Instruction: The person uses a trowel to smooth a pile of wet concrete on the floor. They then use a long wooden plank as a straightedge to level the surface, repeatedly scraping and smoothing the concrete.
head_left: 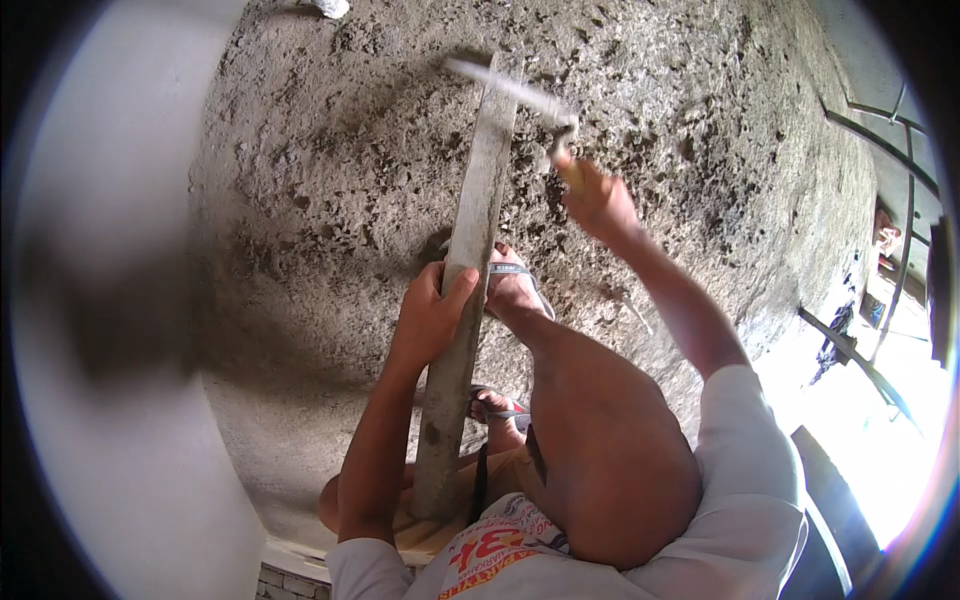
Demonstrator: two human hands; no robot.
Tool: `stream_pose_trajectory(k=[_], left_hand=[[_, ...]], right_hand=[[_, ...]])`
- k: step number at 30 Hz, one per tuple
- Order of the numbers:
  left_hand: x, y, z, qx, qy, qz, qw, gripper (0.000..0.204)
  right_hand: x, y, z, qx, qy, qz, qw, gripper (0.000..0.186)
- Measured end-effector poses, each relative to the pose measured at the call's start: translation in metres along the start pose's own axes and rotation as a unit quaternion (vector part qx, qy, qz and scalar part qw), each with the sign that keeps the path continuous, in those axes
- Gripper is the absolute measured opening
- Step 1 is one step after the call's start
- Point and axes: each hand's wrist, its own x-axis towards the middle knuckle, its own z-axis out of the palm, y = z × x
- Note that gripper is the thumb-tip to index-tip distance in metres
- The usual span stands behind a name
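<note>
My left hand [432, 315] grips a long, narrow grey plank [474, 215], thumb on top and fingers round its left edge. The plank slants from my lap up across the rough surface, its faces smeared with what looks like cement. In my right hand [603, 207] is the handle of a trowel [520, 95], closed in my fist. Its pale blade, blurred and seen nearly edge-on, lies across the plank's far end; whether it touches the wood I cannot tell. A bent metal neck joins blade and handle.
Around the plank spreads a rough, pitted grey surface [340, 190]. A smooth pale wall [110, 250] rises at the left. My sandalled feet [515, 285] are beside the plank. Metal bars [880, 150] stand at the right, near bright daylight. A white lump [332, 8] lies at the top.
</note>
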Motion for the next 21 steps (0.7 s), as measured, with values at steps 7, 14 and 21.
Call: stream_pose_trajectory(k=[7, 14, 21], left_hand=[[-0.002, -0.014, -0.010, 0.010, 0.014, -0.027, 1.000, 0.047], [-0.004, 0.007, -0.016, 0.096, 0.021, -0.019, 0.995, 0.050], [-0.007, 0.023, -0.026, 0.127, 0.016, -0.031, 0.991, 0.051]], right_hand=[[-0.001, -0.081, -0.074, 0.175, 0.028, 0.016, 0.984, 0.022], [0.054, -0.047, -0.052, 0.246, 0.024, 0.061, 0.967, 0.023], [0.088, -0.020, -0.064, 0.242, -0.106, 0.240, 0.934, 0.026]])
